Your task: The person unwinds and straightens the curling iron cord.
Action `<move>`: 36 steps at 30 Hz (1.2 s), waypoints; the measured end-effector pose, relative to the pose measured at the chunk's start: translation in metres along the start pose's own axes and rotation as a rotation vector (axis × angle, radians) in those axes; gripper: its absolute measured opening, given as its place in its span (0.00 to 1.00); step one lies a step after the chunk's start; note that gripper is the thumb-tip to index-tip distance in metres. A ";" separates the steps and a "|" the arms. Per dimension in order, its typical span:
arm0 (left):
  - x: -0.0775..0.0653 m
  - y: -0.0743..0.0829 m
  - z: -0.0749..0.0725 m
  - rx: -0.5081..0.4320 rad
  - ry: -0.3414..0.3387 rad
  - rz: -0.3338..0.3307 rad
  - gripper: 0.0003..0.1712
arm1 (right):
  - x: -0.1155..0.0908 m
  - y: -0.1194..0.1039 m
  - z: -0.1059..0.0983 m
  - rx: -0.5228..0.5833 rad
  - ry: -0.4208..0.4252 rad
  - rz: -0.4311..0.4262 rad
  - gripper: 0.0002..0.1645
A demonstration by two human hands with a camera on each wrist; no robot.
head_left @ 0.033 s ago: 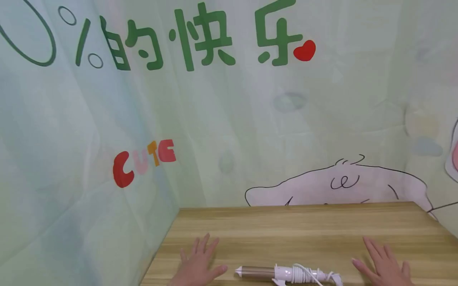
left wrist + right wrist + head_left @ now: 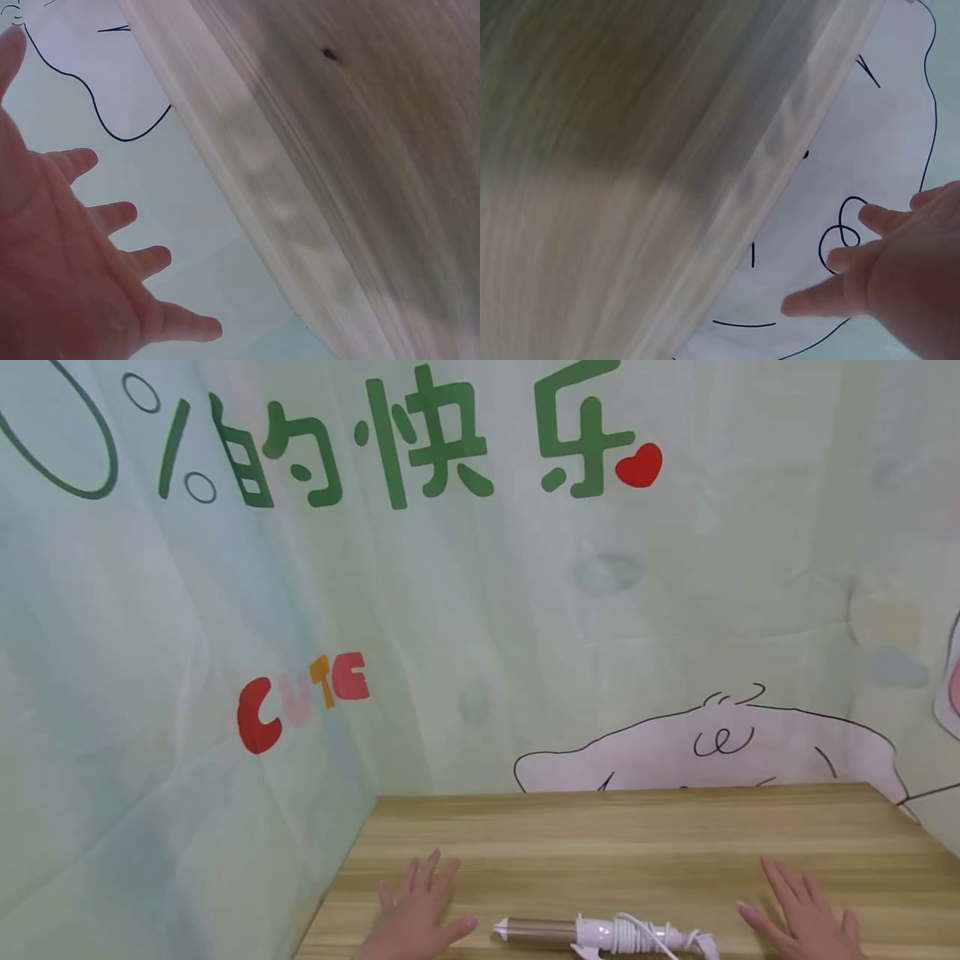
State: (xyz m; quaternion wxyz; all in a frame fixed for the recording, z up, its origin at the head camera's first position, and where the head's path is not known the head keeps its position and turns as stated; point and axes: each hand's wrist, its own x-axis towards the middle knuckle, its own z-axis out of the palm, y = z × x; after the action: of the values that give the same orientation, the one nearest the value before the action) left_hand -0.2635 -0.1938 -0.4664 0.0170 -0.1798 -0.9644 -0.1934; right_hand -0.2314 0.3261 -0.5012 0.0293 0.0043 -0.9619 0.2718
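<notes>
A curling iron [image 2: 603,935] lies sideways near the front of the wooden table [image 2: 637,835], its brown barrel pointing left and its white cord wound round the white handle. To the left of the barrel tip is my left hand [image 2: 416,914], fingers spread and nothing in it. My right hand [image 2: 806,914] is off the cord end on the right, also with spread fingers and holding nothing. In the left wrist view the palm of the left hand [image 2: 67,247] shows above the tabletop. The right wrist view has the right hand [image 2: 900,262] at its lower right, fingers extended.
Behind the table hangs a pale green backdrop cloth [image 2: 480,610] with green characters, a red heart and a white cartoon figure [image 2: 645,756]. The cloth continues down the left side, along the table's left edge.
</notes>
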 end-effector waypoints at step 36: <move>0.021 0.027 0.016 0.012 0.102 0.184 0.46 | -0.022 -0.043 0.000 0.195 -0.009 -0.247 0.27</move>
State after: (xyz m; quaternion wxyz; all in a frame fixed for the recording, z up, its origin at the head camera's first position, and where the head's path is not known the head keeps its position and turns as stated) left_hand -0.2730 -0.1574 -0.4692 0.0847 -0.2575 -0.9428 -0.1943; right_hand -0.2083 0.2893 -0.4798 0.0577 0.1266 -0.9232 0.3582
